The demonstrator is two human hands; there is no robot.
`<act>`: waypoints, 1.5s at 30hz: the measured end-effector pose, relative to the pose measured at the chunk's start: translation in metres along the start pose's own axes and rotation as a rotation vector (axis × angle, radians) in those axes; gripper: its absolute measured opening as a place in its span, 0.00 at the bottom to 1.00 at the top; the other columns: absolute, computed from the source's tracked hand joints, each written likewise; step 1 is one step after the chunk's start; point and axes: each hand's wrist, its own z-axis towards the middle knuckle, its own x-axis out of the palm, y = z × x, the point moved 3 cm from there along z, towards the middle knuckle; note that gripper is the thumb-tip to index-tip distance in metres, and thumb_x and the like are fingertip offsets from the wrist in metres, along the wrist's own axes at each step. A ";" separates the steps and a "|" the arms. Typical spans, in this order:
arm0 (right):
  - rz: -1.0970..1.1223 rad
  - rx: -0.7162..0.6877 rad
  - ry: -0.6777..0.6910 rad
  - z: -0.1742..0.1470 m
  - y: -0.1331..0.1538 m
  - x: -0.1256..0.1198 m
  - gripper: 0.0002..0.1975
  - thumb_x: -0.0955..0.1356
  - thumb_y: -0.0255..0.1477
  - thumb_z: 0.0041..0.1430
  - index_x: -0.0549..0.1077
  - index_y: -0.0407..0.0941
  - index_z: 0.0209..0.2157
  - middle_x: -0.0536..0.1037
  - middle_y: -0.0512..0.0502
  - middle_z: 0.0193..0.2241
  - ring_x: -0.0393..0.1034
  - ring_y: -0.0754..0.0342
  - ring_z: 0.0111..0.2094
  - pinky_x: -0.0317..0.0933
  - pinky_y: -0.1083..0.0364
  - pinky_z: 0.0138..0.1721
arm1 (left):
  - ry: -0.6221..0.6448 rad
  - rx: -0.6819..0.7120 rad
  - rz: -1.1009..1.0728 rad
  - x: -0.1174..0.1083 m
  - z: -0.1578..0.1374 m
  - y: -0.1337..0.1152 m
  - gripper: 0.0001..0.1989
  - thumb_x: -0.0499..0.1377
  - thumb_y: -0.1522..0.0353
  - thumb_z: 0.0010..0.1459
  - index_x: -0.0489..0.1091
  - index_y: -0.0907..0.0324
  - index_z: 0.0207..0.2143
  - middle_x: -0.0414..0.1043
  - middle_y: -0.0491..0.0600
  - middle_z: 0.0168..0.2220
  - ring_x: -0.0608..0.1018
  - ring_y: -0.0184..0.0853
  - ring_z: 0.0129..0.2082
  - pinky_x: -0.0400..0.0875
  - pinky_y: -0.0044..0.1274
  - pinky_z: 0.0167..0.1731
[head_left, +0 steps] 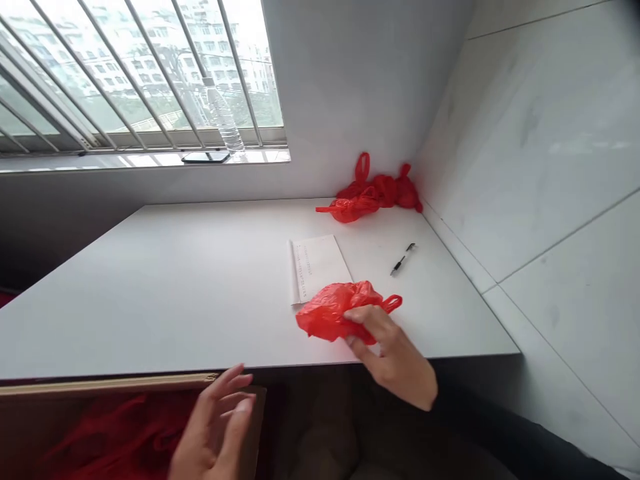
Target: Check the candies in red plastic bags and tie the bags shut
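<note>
A crumpled red plastic bag is pinched between the thumb and fingers of my right hand, near the front edge of the white table. One loop handle of the bag sticks out to the right, and the bag covers the lower corner of a paper sheet with writing along its left side. Lower left, my left hand hangs in front of the table edge with fingers apart and nothing in them. Beside it is an open cardboard box with red bags inside, in shadow.
Several red plastic bags lie bunched in the back corner against the wall. A black-and-clear pen rests to the right of the paper. On the barred window's sill stand a clear bottle and a phone. A tiled wall bounds the right side.
</note>
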 end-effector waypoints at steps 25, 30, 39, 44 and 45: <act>-0.088 0.306 0.104 -0.021 -0.054 -0.035 0.15 0.67 0.30 0.65 0.70 0.47 0.53 0.78 0.44 0.51 0.72 0.45 0.52 0.64 0.39 0.57 | 0.018 1.070 0.455 0.128 -0.012 -0.071 0.29 0.61 0.77 0.62 0.66 0.47 0.63 0.72 0.52 0.54 0.73 0.45 0.55 0.67 0.35 0.56; 0.070 0.372 0.075 -0.015 -0.044 -0.041 0.07 0.65 0.33 0.68 0.75 0.49 0.43 0.79 0.47 0.45 0.75 0.48 0.48 0.71 0.48 0.45 | -0.031 0.934 0.563 0.134 0.010 -0.053 0.20 0.61 0.72 0.64 0.71 0.57 0.58 0.73 0.58 0.49 0.73 0.50 0.50 0.69 0.41 0.50; 0.367 0.219 0.037 0.011 0.003 -0.055 0.11 0.69 0.37 0.67 0.75 0.51 0.49 0.80 0.49 0.44 0.77 0.51 0.47 0.71 0.49 0.52 | 0.028 0.945 0.435 0.136 0.019 -0.072 0.14 0.61 0.71 0.64 0.75 0.50 0.51 0.78 0.51 0.46 0.74 0.46 0.50 0.66 0.36 0.51; 0.466 0.257 -0.121 0.005 -0.001 -0.047 0.26 0.69 0.39 0.68 0.60 0.56 0.63 0.74 0.47 0.56 0.71 0.50 0.56 0.65 0.44 0.61 | 0.026 0.768 0.252 0.129 0.032 -0.077 0.05 0.58 0.68 0.68 0.74 0.54 0.43 0.77 0.48 0.40 0.75 0.39 0.43 0.70 0.30 0.44; 0.418 0.267 -0.188 0.001 -0.003 -0.043 0.25 0.69 0.39 0.67 0.60 0.56 0.62 0.72 0.46 0.56 0.70 0.49 0.56 0.64 0.43 0.61 | 0.028 0.725 0.218 0.127 0.033 -0.078 0.05 0.58 0.67 0.68 0.74 0.53 0.43 0.77 0.47 0.40 0.76 0.38 0.43 0.71 0.29 0.43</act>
